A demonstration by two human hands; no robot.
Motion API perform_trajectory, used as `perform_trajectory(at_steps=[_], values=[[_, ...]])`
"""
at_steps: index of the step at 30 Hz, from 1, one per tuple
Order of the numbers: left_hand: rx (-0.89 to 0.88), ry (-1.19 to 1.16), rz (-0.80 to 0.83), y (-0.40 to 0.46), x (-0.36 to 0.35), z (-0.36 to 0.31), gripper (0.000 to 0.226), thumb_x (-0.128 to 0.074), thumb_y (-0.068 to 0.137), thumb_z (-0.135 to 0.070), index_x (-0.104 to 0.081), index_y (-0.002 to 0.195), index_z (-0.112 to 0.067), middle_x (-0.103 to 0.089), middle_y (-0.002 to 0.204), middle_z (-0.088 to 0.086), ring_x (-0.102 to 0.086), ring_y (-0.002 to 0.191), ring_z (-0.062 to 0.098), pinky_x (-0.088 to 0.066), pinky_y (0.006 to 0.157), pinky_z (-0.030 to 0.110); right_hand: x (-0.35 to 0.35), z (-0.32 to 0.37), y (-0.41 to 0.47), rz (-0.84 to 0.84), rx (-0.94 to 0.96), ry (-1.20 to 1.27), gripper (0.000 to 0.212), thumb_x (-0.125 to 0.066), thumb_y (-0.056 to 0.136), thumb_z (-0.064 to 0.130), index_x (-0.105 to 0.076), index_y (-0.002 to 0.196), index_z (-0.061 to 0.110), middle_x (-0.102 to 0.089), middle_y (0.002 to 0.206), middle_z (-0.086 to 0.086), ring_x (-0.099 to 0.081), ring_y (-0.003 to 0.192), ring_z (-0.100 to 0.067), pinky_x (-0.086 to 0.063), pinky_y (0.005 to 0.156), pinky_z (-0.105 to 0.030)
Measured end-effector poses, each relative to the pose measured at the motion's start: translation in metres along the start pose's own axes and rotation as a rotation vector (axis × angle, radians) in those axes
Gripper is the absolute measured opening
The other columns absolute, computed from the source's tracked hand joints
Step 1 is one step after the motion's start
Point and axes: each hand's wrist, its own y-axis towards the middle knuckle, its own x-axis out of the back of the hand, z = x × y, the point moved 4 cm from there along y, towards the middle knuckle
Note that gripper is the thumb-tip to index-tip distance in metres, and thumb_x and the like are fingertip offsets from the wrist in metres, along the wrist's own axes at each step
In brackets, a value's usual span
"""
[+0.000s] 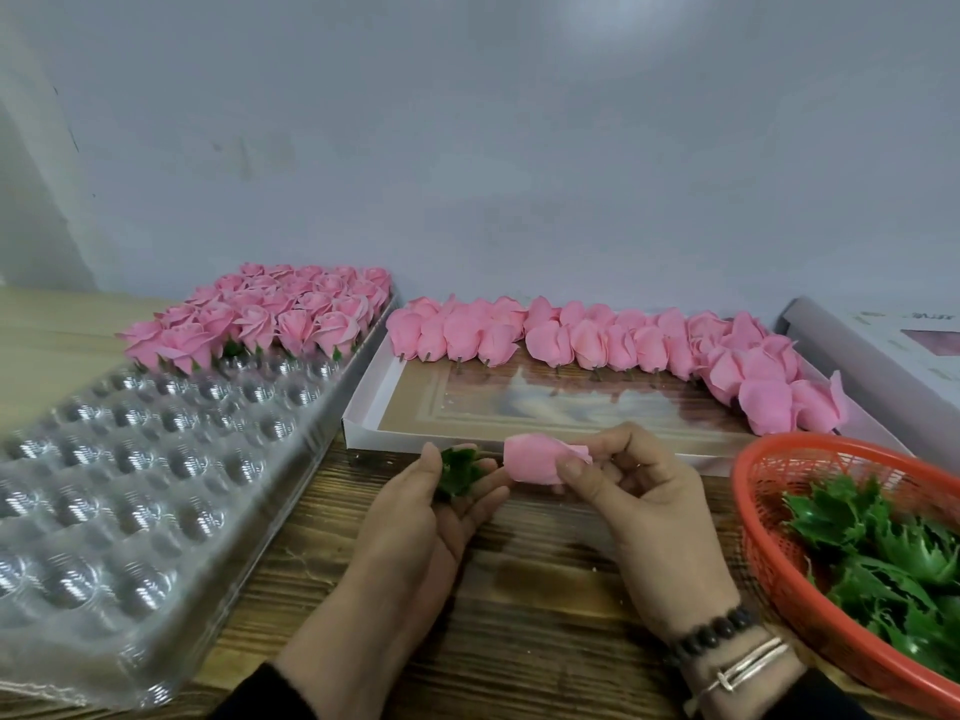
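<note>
- The left hand [415, 517] grips a green calyx [460, 472] between thumb and curled fingers, palm turned up, above the surface [519, 589].
- The right hand [644, 501] pinches a pink rose [535, 459] between thumb and fingers. The rose lies sideways, its narrow end towards the calyx.
- Rose and calyx are just beside each other in front of the person, with the left fingertips between them. I cannot tell whether the two touch.
- A beaded bracelet [711, 634] and a thin silver band sit on the right wrist.
- A white box [358, 407] lies just behind the hands. Along its far and right sides lie pink rose heads [571, 340] with short stubs showing under them.
- A clear tray [130, 511] of round cups lies to the left. Only its far rows are filled, with finished roses [270, 314] standing upright, green showing under them.
- A red basket [779, 553] at the right, near the right wrist, holds a heap of loose calyxes [883, 553].
</note>
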Motion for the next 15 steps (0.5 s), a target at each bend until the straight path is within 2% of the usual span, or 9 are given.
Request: perform_trajectory(at_steps=[2, 5, 9, 15], values=[[0.004, 0.015, 0.022, 0.0, 0.001, 0.002, 0.039, -0.034, 0.099, -0.026, -0.056, 0.104, 0.006, -0.07, 0.089, 0.022, -0.069, 0.072, 0.024, -0.058, 0.059, 0.03, -0.004, 0.005, -0.002, 0.002, 0.059, -0.035, 0.023, -0.07, 0.069, 0.0, -0.061, 0.061, 0.02, -0.058, 0.052, 0.005, -0.051, 0.052, 0.002, -0.041, 0.053, -0.007], [0.002, 0.022, 0.063, 0.0, 0.0, 0.005, 0.043, -0.032, 0.099, -0.027, -0.057, 0.109, 0.007, -0.066, 0.105, 0.026, -0.068, 0.087, 0.028, -0.058, 0.065, 0.03, -0.01, 0.006, -0.004, 0.017, 0.085, -0.122, 0.021, -0.071, 0.07, -0.006, -0.063, 0.067, 0.013, -0.06, 0.054, 0.011, -0.05, 0.051, 0.004, -0.04, 0.053, -0.006], [0.011, 0.012, 0.089, -0.001, -0.003, 0.007, 0.044, -0.031, 0.099, -0.026, -0.055, 0.114, 0.008, -0.067, 0.105, 0.024, -0.068, 0.093, 0.029, -0.058, 0.069, 0.03, -0.013, 0.005, -0.006, 0.031, 0.116, -0.243, 0.024, -0.073, 0.07, -0.006, -0.064, 0.068, 0.016, -0.062, 0.059, 0.015, -0.05, 0.054, 0.004, -0.04, 0.055, -0.008], [-0.049, 0.044, 0.051, 0.0, 0.0, 0.006, 0.039, -0.032, 0.099, -0.021, -0.057, 0.108, 0.007, -0.068, 0.101, 0.023, -0.068, 0.092, 0.029, -0.058, 0.074, 0.032, -0.011, 0.007, -0.008, -0.005, 0.217, -0.348, 0.019, -0.078, 0.071, 0.01, -0.066, 0.074, 0.024, -0.063, 0.07, 0.004, -0.055, 0.064, -0.007, -0.044, 0.062, -0.015]])
